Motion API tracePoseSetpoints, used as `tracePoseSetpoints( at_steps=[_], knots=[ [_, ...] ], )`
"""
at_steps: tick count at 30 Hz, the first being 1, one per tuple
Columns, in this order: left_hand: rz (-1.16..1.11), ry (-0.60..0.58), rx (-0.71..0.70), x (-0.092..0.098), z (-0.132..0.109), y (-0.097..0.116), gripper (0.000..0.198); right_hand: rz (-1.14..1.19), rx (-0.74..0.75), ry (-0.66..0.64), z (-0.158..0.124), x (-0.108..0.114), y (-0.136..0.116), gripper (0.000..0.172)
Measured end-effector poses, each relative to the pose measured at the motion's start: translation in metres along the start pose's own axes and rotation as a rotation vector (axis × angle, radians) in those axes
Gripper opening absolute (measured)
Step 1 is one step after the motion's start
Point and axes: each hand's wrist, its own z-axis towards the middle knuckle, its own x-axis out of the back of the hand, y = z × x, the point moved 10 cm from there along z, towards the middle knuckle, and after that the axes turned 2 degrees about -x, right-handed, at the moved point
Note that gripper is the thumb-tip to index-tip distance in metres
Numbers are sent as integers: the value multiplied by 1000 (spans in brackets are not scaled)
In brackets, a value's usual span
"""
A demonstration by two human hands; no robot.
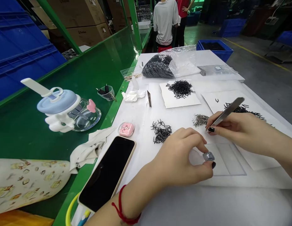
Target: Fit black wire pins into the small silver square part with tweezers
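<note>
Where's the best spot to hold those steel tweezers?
Probably the flat arms of the tweezers, low toward the tips, pinched from both sides as the right hand does: they are slim, so fingers close across them, leaving the wide end free above the hand.

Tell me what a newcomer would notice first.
The steel tweezers in the right hand stand out at right, above the small clear part pinched by the left hand. Behind them lies a plastic bag of black wire pieces, and a blue-lidded glass mug sits on the green bench at left.
</note>
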Motion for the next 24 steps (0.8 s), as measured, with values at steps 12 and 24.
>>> tracePoseSetpoints(
  at_steps=[12,24],
  knots=[
    [24,-4,-28,3,-3,7,10,204,-58,283,-11,3,14,24],
    [75,-25,-27,4,-1,10,8,251,-52,172,-12,7,12,11]
  ],
)
